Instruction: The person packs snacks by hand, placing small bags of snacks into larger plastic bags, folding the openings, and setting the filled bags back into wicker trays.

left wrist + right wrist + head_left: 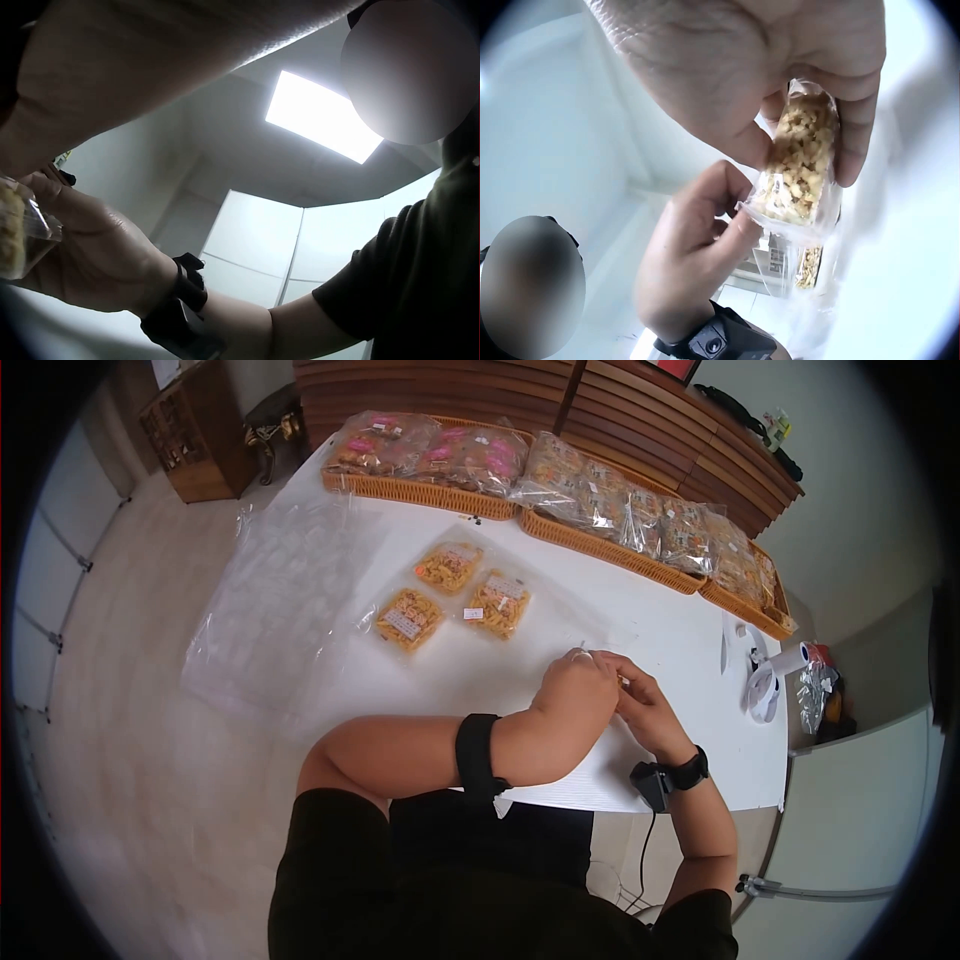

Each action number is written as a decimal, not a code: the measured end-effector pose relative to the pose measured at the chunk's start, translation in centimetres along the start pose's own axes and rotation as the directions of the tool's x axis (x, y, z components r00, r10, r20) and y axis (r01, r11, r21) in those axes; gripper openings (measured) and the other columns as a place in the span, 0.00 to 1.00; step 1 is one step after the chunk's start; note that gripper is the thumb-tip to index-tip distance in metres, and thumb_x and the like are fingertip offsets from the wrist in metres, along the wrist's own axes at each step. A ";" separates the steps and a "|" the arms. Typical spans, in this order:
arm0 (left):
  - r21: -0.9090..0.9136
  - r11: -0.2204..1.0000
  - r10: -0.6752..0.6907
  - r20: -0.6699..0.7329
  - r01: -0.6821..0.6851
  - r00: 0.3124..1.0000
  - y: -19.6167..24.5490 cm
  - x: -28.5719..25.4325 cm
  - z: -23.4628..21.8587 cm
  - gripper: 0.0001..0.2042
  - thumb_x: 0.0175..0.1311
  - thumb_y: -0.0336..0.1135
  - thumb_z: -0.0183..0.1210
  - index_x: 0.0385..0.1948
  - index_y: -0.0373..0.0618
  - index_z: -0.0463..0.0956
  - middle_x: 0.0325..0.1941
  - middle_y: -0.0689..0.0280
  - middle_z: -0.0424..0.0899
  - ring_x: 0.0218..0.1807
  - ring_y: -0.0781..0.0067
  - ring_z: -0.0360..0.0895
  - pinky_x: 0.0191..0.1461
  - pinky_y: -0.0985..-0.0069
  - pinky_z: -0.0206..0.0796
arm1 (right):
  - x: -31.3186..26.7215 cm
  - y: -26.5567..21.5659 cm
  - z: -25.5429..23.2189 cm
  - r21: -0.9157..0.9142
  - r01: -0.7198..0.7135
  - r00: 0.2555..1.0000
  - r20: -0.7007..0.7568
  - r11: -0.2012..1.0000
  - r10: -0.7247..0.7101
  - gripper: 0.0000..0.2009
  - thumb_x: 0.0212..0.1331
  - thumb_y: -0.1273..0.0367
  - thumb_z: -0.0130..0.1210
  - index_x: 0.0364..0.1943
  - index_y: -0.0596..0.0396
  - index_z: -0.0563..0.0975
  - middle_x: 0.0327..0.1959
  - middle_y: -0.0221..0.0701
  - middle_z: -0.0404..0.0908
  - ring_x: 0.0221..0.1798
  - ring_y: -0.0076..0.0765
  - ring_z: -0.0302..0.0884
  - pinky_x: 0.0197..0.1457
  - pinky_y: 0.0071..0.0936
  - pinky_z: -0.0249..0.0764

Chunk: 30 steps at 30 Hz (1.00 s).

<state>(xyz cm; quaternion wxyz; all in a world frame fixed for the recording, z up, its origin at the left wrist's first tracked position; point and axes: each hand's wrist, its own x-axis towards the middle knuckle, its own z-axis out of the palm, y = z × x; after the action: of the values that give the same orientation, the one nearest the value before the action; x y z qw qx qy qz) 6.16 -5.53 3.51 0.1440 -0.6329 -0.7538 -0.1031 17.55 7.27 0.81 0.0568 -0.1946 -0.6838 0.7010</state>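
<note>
In the right wrist view, my right hand (pixel 735 67) grips a clear packet of pale yellow, crumbly pieces (pixel 802 154) between thumb and fingers. Thumb and fingers of my left hand (pixel 690 259) pinch the wrapper's loose edge. Both hands meet near the table's front edge in the head view, left (pixel 580 685) beside right (pixel 648 710), mostly hiding the packet. The left wrist view has my right hand (pixel 105 251) around the packet (pixel 13 229). Three labelled packets (pixel 448 566) (pixel 408 618) (pixel 497 604) lie on clear plastic, ahead and left of my hands.
Clear plastic bags (pixel 275 600) spread over the left side of the white table (pixel 690 690). Wicker baskets (pixel 420 493) (pixel 610 553) of bagged goods line the back edge. A white roll (pixel 790 659) and tape (pixel 763 695) stand at the right edge.
</note>
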 end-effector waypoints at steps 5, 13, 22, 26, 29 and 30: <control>0.188 0.981 -0.101 0.244 0.055 0.965 1.9 1.4 2.2 0.14 0.48 0.31 0.59 0.39 0.40 0.75 0.38 0.64 0.78 0.43 0.70 0.76 0.40 0.76 0.70 | 3.2 -2.0 2.7 -0.173 0.161 0.938 0.333 0.972 -0.096 0.23 0.59 0.76 0.48 0.61 0.52 0.65 0.62 0.33 0.64 0.64 0.31 0.61 0.63 0.28 0.60; 0.143 0.990 -0.048 0.331 0.000 0.942 0.3 0.8 -0.5 0.20 0.37 0.32 0.68 0.39 0.46 0.79 0.44 0.69 0.79 0.48 0.72 0.75 0.43 0.76 0.68 | 7.6 -1.7 5.6 -0.343 0.261 0.892 0.443 0.902 -0.090 0.26 0.56 0.78 0.50 0.62 0.49 0.64 0.63 0.34 0.64 0.65 0.34 0.61 0.65 0.28 0.58; 0.051 0.997 0.045 0.262 -0.060 0.964 1.5 -0.1 -0.1 0.13 0.45 0.34 0.59 0.33 0.42 0.75 0.30 0.67 0.76 0.34 0.75 0.75 0.29 0.82 0.67 | 9.0 0.2 6.6 -0.597 0.367 0.926 0.309 0.714 -0.218 0.27 0.43 0.78 0.65 0.51 0.48 0.70 0.41 0.28 0.72 0.35 0.21 0.70 0.32 0.20 0.69; 0.078 0.997 0.000 0.093 -0.007 0.996 1.0 -0.1 -0.7 0.11 0.45 0.34 0.58 0.32 0.43 0.74 0.30 0.67 0.75 0.35 0.75 0.75 0.29 0.83 0.67 | 10.0 0.2 7.0 -0.668 0.337 0.941 0.249 0.663 -0.228 0.19 0.42 0.72 0.68 0.37 0.53 0.68 0.28 0.28 0.73 0.30 0.26 0.74 0.33 0.23 0.71; 0.032 0.999 -0.037 0.024 0.036 0.999 0.7 0.2 -1.1 0.09 0.45 0.33 0.58 0.30 0.44 0.74 0.30 0.68 0.74 0.33 0.76 0.75 0.28 0.83 0.67 | 10.6 -0.3 7.1 -0.704 0.204 0.978 0.184 0.680 -0.103 0.14 0.46 0.72 0.65 0.32 0.55 0.70 0.27 0.28 0.75 0.29 0.27 0.74 0.32 0.24 0.71; 0.036 0.999 -0.022 0.020 0.021 1.000 0.6 0.3 -1.2 0.09 0.45 0.33 0.58 0.30 0.44 0.74 0.30 0.68 0.74 0.33 0.76 0.75 0.28 0.83 0.67 | 10.3 -0.8 7.2 -0.703 0.202 0.979 0.171 0.682 -0.113 0.14 0.46 0.72 0.65 0.32 0.55 0.70 0.27 0.28 0.75 0.29 0.27 0.74 0.32 0.24 0.71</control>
<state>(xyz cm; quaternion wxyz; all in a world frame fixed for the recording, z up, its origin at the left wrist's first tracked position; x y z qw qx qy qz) 6.78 -5.59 4.70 0.1463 -0.6232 -0.7636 -0.0847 5.42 4.18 -0.46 -0.0023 -0.1015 -0.9189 0.3813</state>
